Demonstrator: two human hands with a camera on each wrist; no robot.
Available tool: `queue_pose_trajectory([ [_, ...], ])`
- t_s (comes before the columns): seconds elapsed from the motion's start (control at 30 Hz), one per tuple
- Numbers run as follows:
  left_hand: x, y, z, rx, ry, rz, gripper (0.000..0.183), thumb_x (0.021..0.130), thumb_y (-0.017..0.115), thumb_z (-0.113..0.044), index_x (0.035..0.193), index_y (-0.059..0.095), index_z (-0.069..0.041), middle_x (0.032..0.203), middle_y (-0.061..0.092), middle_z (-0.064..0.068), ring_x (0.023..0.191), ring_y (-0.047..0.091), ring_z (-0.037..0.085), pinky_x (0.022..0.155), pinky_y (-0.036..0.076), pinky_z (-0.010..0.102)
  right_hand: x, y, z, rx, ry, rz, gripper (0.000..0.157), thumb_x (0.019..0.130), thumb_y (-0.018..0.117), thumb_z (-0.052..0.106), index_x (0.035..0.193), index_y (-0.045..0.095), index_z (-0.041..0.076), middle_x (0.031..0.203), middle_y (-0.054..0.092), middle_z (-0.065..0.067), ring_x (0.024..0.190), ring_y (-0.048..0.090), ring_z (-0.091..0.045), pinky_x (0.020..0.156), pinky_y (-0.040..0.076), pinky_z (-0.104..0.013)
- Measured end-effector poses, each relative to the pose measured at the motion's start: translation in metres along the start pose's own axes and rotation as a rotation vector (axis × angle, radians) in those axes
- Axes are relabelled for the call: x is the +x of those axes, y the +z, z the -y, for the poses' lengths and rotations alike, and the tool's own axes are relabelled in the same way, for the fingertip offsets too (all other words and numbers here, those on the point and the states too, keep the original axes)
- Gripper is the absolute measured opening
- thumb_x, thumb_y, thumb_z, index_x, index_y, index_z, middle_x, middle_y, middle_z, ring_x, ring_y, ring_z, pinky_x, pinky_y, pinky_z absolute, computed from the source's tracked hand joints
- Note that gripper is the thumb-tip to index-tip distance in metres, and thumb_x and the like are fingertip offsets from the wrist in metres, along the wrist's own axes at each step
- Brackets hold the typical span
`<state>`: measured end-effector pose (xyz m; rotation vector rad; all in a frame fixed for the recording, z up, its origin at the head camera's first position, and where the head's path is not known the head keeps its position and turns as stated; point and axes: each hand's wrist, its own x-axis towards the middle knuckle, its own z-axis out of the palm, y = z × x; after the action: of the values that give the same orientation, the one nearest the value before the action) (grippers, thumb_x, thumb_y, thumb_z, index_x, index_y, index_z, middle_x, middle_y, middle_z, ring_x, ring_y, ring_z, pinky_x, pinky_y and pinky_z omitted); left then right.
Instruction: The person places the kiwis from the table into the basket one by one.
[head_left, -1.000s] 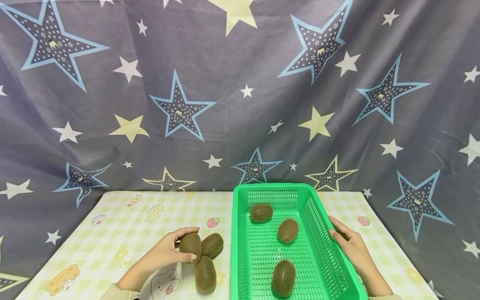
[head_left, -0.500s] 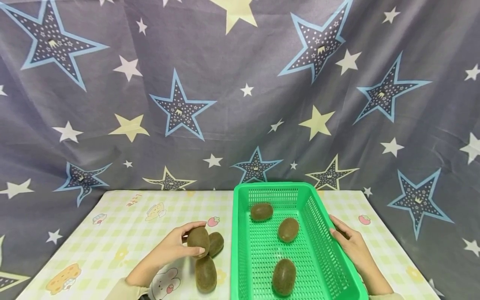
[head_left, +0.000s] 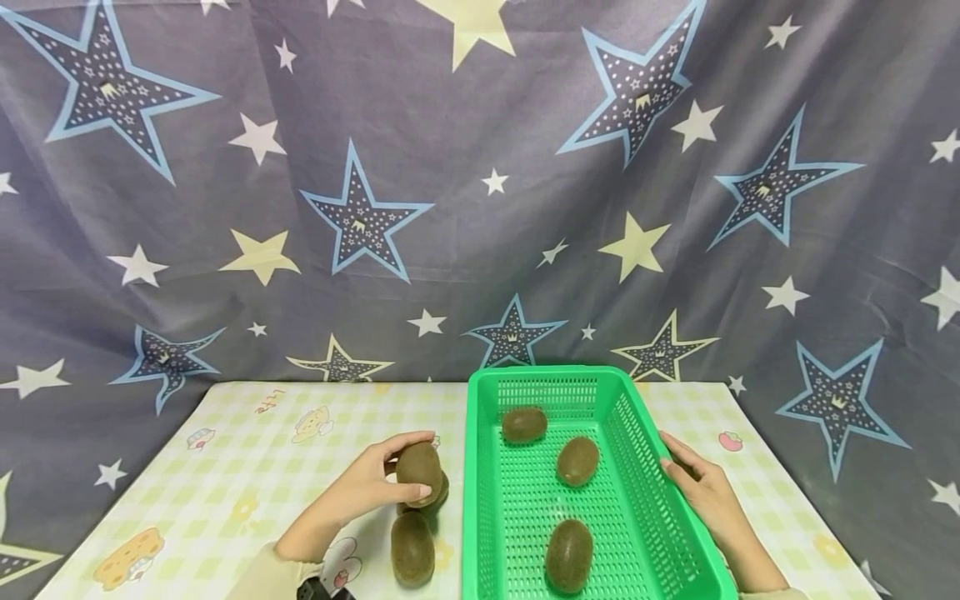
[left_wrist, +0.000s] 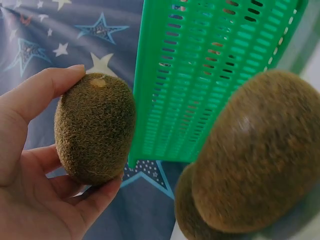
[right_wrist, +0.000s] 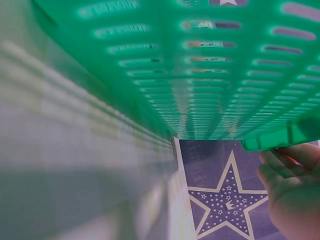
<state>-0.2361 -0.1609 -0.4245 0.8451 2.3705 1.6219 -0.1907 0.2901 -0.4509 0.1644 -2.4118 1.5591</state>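
Left hand [head_left: 362, 485]: fingers pinching kiwi [head_left: 418, 473]; right hand [head_left: 705, 482]: fingers gripping basket [head_left: 486, 500] edge; loosened pinch could drop kiwi.

kiwis [head_left: 569, 556] are plain brown, with a tan spot on the end of the held kiwi [left_wrist: 95, 130], and the basket [head_left: 472, 483] is solid bright green. tablecloth's [head_left: 255, 467] a pale yellow-green and white gingham with cartoon prints, like an orangey cheese [head_left: 129, 558] and a pinkish-red strawberry [head_left: 731, 441]. backdrop [head_left: 465, 250] is greyish purple covered in stars: white, pale yellow, and dark dotted ones edged light blue or yellow.
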Motion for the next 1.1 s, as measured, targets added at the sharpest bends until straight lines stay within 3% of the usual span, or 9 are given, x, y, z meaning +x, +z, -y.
queue_pose_trajectory([
  [0.37, 0.012, 0.01, -0.01, -0.028, 0.028, 0.017, 0.062, 0.079, 0.075, -0.014, 0.135, 0.049, -0.004, 0.134, 0.051, 0.018, 0.108, 0.056, 0.028, 0.09, 0.043, 0.023, 0.0, -0.001, 0.0, -0.008, 0.012, 0.01, 0.046, 0.099, 0.05, 0.017, 0.139, 0.042, -0.004, 0.143, 0.037, -0.024, 0.107, 0.034, 0.021, 0.084, 0.035, -0.003],
  [0.53, 0.016, 0.014, -0.017, -0.04, 0.024, 0.03, 0.064, 0.08, 0.074, -0.014, 0.136, 0.047, -0.002, 0.132, 0.052, 0.018, 0.104, 0.057, 0.028, 0.086, 0.046, 0.025, 0.0, -0.001, 0.0, -0.01, 0.008, 0.017, 0.047, 0.099, 0.05, 0.018, 0.139, 0.041, -0.005, 0.143, 0.037, -0.025, 0.109, 0.035, 0.019, 0.084, 0.036, -0.003],
  [0.77, 0.023, 0.02, -0.024, -0.056, 0.041, 0.04, 0.064, 0.08, 0.074, -0.013, 0.137, 0.046, 0.0, 0.131, 0.052, 0.02, 0.104, 0.058, 0.024, 0.088, 0.045, 0.025, 0.0, -0.002, 0.001, -0.05, 0.033, 0.027, 0.047, 0.099, 0.049, 0.021, 0.14, 0.041, -0.003, 0.144, 0.037, -0.023, 0.126, 0.038, -0.02, 0.084, 0.036, -0.003],
  [0.83, 0.025, 0.023, -0.025, -0.08, 0.044, 0.049, 0.065, 0.081, 0.073, -0.012, 0.137, 0.045, 0.001, 0.132, 0.051, 0.022, 0.105, 0.057, 0.026, 0.089, 0.045, 0.026, 0.0, -0.003, 0.002, -0.055, 0.037, 0.028, 0.048, 0.099, 0.049, 0.021, 0.14, 0.041, -0.002, 0.144, 0.037, -0.023, 0.126, 0.038, -0.02, 0.084, 0.036, -0.003],
  [0.97, 0.03, 0.027, -0.028, -0.094, 0.048, 0.06, 0.064, 0.081, 0.073, -0.012, 0.138, 0.045, 0.0, 0.131, 0.052, 0.02, 0.104, 0.057, 0.028, 0.088, 0.046, 0.027, 0.0, -0.002, 0.001, -0.048, 0.034, 0.016, 0.047, 0.099, 0.049, 0.021, 0.14, 0.041, -0.002, 0.143, 0.038, -0.023, 0.117, 0.039, 0.006, 0.083, 0.036, -0.003],
  [1.1, 0.033, 0.031, -0.032, -0.078, 0.054, 0.059, 0.063, 0.081, 0.074, -0.013, 0.137, 0.047, -0.005, 0.13, 0.053, 0.018, 0.104, 0.058, 0.025, 0.088, 0.046, 0.027, 0.001, -0.001, 0.001, -0.031, 0.023, 0.008, 0.047, 0.099, 0.05, 0.019, 0.139, 0.042, -0.004, 0.142, 0.038, -0.023, 0.107, 0.036, 0.019, 0.082, 0.036, -0.003],
])
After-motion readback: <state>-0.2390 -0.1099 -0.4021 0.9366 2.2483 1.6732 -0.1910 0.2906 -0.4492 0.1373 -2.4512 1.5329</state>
